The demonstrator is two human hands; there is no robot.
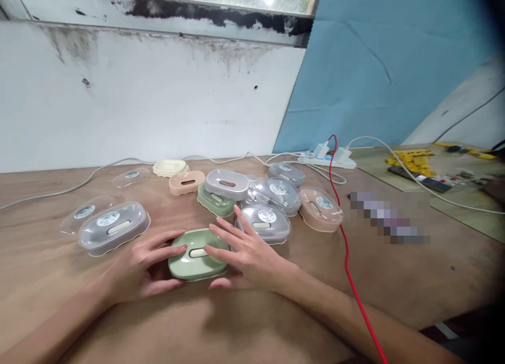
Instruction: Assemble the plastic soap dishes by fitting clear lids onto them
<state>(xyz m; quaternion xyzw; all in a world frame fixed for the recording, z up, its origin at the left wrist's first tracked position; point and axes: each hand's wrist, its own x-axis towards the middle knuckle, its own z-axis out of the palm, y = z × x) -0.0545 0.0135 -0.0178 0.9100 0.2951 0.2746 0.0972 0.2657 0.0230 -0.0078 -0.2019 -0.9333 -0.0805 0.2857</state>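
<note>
A green oval plastic box (197,272) sits on the table in front of me, with a white insert (198,253) in the slot of its lid. My left hand (144,266) is closed round the box's left end, fingers on top and thumb at the near side. My right hand (246,251) is over the right end with its fingers spread. One of its fingertips touches the lid by the slot. Just beyond is a grey box under a clear cover (265,224). To the left stands another grey box with a labelled clear cover (114,230).
Behind are a grey lid (228,184), a green box (215,201), a peach lid (186,181) and cream pieces (169,168). Clear covers (279,194) and a covered peach box (321,211) lie to the right. A red cable (349,264) runs from a power strip (341,162).
</note>
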